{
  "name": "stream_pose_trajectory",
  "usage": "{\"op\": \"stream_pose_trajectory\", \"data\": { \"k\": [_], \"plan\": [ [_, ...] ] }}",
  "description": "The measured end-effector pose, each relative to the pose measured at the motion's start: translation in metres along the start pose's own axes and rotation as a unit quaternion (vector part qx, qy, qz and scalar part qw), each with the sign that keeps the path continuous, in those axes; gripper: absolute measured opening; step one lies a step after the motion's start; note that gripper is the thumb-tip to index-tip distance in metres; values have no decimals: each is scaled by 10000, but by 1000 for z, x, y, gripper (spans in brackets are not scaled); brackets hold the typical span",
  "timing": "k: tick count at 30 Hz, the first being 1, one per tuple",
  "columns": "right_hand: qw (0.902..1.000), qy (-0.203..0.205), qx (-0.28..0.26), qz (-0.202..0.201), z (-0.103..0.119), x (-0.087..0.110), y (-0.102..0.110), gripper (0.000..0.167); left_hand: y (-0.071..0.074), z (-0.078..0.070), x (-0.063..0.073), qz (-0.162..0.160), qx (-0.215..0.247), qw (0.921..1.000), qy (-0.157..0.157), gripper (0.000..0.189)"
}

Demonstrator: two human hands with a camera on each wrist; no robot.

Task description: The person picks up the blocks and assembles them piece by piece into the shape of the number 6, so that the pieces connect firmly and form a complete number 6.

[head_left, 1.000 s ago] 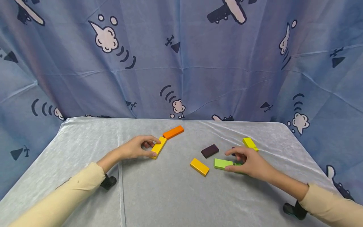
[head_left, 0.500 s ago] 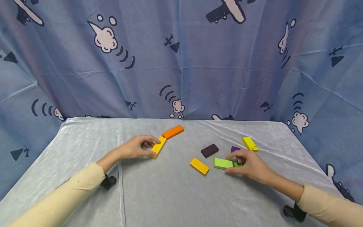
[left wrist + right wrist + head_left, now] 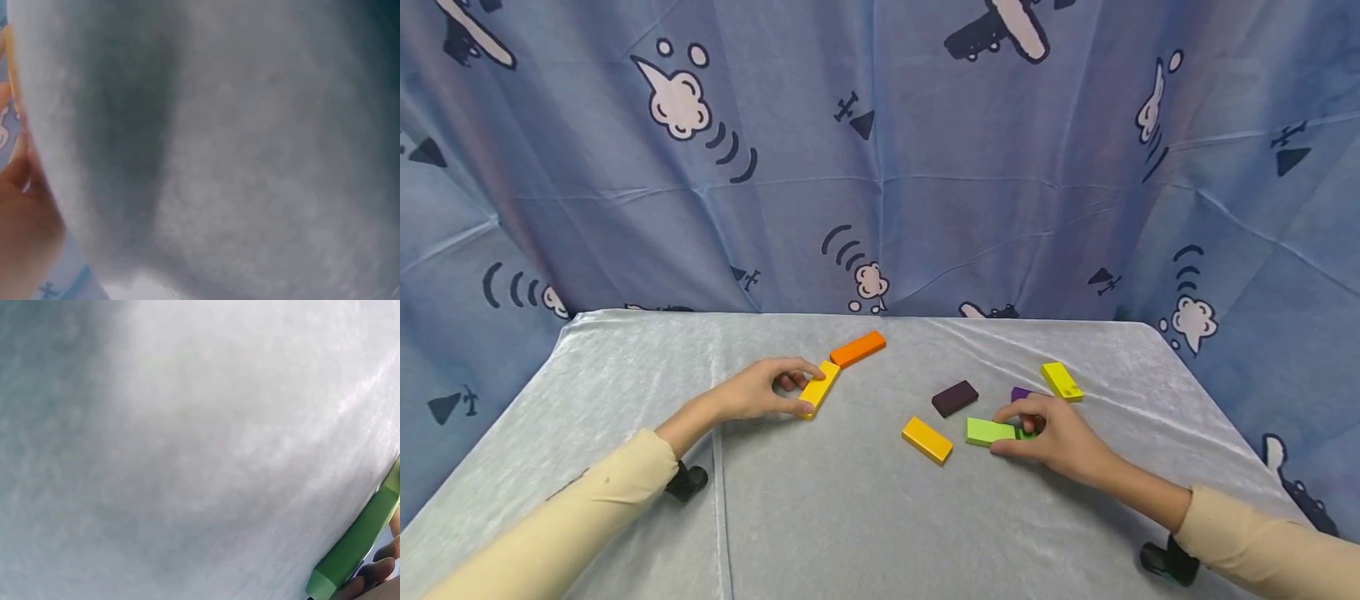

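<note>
In the head view, my left hand (image 3: 767,390) holds a yellow block (image 3: 820,388) on the table, thumb near its lower end and index finger near its upper part. An orange block (image 3: 858,349) meets that block's upper end. My right hand (image 3: 1060,437) pinches a light green block (image 3: 988,432), thumb along the near edge and index finger at the far edge. A darker green block (image 3: 353,540) lies end to end with it, mostly hidden under the hand. Only a sliver of the yellow block (image 3: 11,62) shows in the left wrist view.
Left of the right hand lie a second yellow block (image 3: 927,441) and a dark plum block (image 3: 955,399). Behind that hand are a partly hidden purple block (image 3: 1021,393) and a lime yellow block (image 3: 1062,382). A grey cloth (image 3: 820,517) covers the table; a blue curtain (image 3: 805,167) hangs behind.
My right hand has moved slightly left and toward me, its thumb and index finger drawing closer over the light green block. The left hand and the blocks look unmoved.
</note>
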State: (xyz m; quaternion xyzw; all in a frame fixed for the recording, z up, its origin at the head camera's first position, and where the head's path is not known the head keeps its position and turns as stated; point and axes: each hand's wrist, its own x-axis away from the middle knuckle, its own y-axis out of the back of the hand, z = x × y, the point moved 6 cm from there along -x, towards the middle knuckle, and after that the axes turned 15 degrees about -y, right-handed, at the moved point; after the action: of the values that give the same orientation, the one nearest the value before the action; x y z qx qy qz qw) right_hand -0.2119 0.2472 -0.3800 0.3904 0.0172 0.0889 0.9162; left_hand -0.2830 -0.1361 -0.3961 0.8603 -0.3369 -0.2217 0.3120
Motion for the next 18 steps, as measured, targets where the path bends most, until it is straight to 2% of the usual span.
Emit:
{"op": "stream_pose_trajectory", "data": {
  "k": [11, 18],
  "plan": [
    [9999, -70, -90, -98, -3, 0, 2, 28, 0, -1, -1, 22, -7, 10000, -78, 48],
    [9986, 191, -481, -145, 4, -3, 6, 26, 1, 0, 0, 42, 130, 9998, -141, 42]
  ]
}}
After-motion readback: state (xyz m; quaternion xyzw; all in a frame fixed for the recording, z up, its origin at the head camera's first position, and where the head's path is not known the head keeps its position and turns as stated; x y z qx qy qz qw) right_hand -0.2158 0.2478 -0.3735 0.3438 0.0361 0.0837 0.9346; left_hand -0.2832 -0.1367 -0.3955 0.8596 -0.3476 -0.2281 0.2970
